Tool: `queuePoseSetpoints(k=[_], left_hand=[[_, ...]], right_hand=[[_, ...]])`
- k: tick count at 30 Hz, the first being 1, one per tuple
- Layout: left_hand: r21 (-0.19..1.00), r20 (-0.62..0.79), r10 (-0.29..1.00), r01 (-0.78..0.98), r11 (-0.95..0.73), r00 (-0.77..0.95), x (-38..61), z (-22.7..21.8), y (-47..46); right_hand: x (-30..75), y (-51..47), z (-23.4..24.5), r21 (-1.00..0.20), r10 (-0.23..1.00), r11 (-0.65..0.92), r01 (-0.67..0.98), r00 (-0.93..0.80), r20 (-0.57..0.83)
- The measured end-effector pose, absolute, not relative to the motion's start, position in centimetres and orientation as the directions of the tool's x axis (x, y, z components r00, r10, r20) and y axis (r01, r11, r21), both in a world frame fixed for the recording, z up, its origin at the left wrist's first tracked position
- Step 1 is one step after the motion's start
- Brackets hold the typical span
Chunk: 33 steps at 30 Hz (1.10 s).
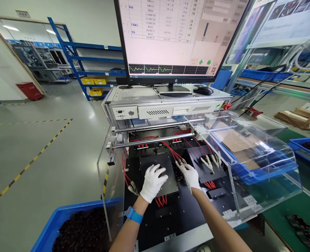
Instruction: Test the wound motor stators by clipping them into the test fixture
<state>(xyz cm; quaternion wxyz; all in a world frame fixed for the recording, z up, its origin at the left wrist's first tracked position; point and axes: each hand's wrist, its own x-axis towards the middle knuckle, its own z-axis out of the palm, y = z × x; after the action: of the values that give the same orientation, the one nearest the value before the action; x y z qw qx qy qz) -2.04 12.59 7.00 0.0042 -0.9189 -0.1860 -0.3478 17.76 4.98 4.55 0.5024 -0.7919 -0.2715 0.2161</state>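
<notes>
My left hand, in a white glove, rests on the left black plate with its fingers curved over something dark that they mostly hide. My right hand, gloved too, is closed on pale-jawed test clips whose red wires run up to the back of the fixture. Dark parts show beneath that hand, between the two plates. On the right black plate, more test clips lie at a small dark part. Another pair of clips hangs left of my left hand.
A monitor stands on the grey tester cabinet behind the fixture. Metal rails cross above the back. A clear cover is at the right, over a blue tray. A blue bin of dark parts sits lower left.
</notes>
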Motion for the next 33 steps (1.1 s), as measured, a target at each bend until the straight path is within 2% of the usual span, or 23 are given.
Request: queuePoseSetpoints(k=[2,4,7,9,12,14,18,21,24,26,28,33], left_hand=[[0.111,0.640,0.306,0.310,-0.944,0.705,-2.0,7.5,12.4],[0.121,0.613,0.307,0.297,-0.947,0.728,-2.2,7.9,11.9],[0.137,0.570,0.343,0.325,-0.936,0.747,-2.6,8.3,11.1],[0.117,0.550,0.359,0.355,-0.927,0.754,-2.9,8.2,10.7],[0.100,0.530,0.369,0.376,-0.921,0.763,-3.4,8.0,10.7],[0.130,0.524,0.401,0.394,-0.910,0.752,-3.7,7.8,11.0],[0.222,0.536,0.468,0.417,-0.881,0.703,-3.6,7.6,11.4],[0.283,0.538,0.495,0.406,-0.869,0.683,-3.0,7.6,11.2],[0.351,0.533,0.540,0.410,-0.842,0.652,-2.3,7.7,10.7],[0.390,0.527,0.580,0.430,-0.814,0.621,-2.0,7.8,10.3],[0.413,0.522,0.611,0.450,-0.792,0.596,-1.8,7.9,10.1],[0.439,0.526,0.632,0.454,-0.775,0.570,-1.5,8.0,9.8]], right_hand=[[18.6,6.9,4.8,-0.792,0.649,-0.420,0.443,0.757,0.080],[19.1,8.9,5.0,-0.611,0.676,-0.515,0.601,0.723,0.142],[19.5,11.3,5.6,-0.430,0.740,-0.601,0.673,0.673,0.019],[19.5,11.9,6.3,-0.396,0.747,-0.629,0.669,0.661,-0.070],[18.9,11.4,7.5,-0.400,0.739,-0.631,0.665,0.672,-0.048],[18.3,10.3,8.1,-0.416,0.770,-0.592,0.690,0.637,-0.037],[17.1,8.1,8.5,-0.490,0.822,-0.543,0.681,0.551,-0.146],[16.5,7.5,8.9,-0.693,0.846,-0.479,0.538,0.492,-0.203],[15.5,8.0,9.5,-0.911,0.863,-0.376,0.167,0.422,-0.278],[14.6,8.7,9.8,-0.936,0.848,-0.336,-0.102,0.400,-0.348],[13.7,9.4,9.8,-0.918,0.814,-0.302,-0.258,0.430,-0.389],[12.5,10.5,9.4,-0.922,0.735,-0.246,-0.300,0.563,-0.379]])
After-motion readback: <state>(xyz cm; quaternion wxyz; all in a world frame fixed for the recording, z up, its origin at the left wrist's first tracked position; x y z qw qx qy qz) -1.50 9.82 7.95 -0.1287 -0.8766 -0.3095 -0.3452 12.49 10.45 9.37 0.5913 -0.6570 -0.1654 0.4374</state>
